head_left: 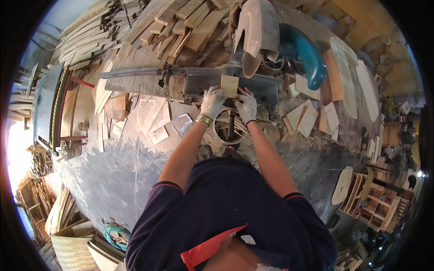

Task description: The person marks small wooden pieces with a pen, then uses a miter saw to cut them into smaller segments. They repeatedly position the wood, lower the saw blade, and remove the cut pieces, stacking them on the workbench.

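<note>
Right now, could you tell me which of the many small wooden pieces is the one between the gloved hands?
The pale square block, pinched between the left hand and right hand against the saw fence; the others lie loose.

Woodworking shop. Evidence: mitre saw (253,40) with teal handle (312,58) on a dusty metal bench (149,81), stacks of cut planks (181,22) behind it, small offcut boards (307,117) scattered beside it, sawdust coating the floor (117,171), slatted wooden crates (375,203) at right, more timber piled at lower left (58,212).
</note>
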{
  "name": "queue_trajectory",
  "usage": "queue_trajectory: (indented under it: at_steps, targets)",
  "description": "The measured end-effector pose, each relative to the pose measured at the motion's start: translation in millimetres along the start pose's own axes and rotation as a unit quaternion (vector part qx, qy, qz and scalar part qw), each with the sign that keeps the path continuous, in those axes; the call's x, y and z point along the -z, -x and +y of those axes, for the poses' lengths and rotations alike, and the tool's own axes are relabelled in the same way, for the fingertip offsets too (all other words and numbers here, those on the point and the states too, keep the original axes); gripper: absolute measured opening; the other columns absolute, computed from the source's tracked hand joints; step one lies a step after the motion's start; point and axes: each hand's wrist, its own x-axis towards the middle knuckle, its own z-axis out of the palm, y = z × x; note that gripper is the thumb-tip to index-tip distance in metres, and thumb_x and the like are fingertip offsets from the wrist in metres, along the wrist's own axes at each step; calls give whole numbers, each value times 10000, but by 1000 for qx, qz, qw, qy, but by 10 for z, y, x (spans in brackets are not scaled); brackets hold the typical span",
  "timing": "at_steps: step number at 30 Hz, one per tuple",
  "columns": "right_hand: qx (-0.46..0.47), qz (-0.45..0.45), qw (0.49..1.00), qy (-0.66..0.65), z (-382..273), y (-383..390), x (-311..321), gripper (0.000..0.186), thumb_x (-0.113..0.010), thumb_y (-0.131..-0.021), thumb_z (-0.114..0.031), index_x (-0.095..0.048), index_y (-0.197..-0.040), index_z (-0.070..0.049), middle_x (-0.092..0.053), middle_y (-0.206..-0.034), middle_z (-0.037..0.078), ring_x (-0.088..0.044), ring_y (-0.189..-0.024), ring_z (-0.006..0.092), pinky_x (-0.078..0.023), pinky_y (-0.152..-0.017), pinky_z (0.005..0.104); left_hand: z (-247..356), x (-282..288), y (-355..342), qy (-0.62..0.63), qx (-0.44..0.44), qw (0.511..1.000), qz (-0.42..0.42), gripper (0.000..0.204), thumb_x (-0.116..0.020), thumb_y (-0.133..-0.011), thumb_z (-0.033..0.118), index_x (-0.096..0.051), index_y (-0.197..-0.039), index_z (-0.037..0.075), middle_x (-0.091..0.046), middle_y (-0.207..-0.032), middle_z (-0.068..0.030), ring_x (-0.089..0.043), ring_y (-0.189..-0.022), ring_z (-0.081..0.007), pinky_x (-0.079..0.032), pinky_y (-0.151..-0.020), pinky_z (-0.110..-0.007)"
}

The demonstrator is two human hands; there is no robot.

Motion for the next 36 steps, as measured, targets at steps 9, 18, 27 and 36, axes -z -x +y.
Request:
queue_trajectory:
  at_steps: [9, 18, 27, 36]
  targets:
    - [-41, -39, 998, 24, -254, 79, -96, 348, -755, -859, -241, -742, -1189, -132, -560, -1506, 69, -333, -1508, 334, -234, -1243, 507, -129, 170, -12, -17, 9, 1000, -25, 184, -729, -861, 228, -701, -957, 74, -730, -1154, -96, -526, -1315, -324, -414, -1062, -510]
    - [-108, 144, 975, -130, -124, 197, 804, 365, -739, -895, -204, -686, -1197, -6, -691, -1240, 228, -670, -1133, 371, -511, -1011, 421, -196, 200, -32, -43, -29, 998, -24, 182, -710, -887, 223, -687, -1009, 90, -724, -1190, -106, -510, -1364, -326, -332, -1159, -552]
    - [-24, 211, 936, -282, -1092, -670, 3393, 591, -523, -1031, -557, -640, -1177, 4, -697, -1109, 145, -636, -1067, 200, -479, -960, 362, -287, 59, -42, -5, -57, 998, -18, 197, -723, -877, 204, -660, -1019, 83, -727, -1175, -122, -543, -1340, -346, -319, -1175, -605]
    - [-93, -221, 962, 135, -1802, -1550, 3584, 448, -594, -949, -401, -624, -1154, -3, -698, -1067, 156, -689, -985, 267, -588, -797, 375, -240, 61, -41, -9, -47, 999, -22, 170, -686, -923, 208, -636, -1022, 79, -717, -1198, -121, -517, -1370, -329, -289, -1192, -612]
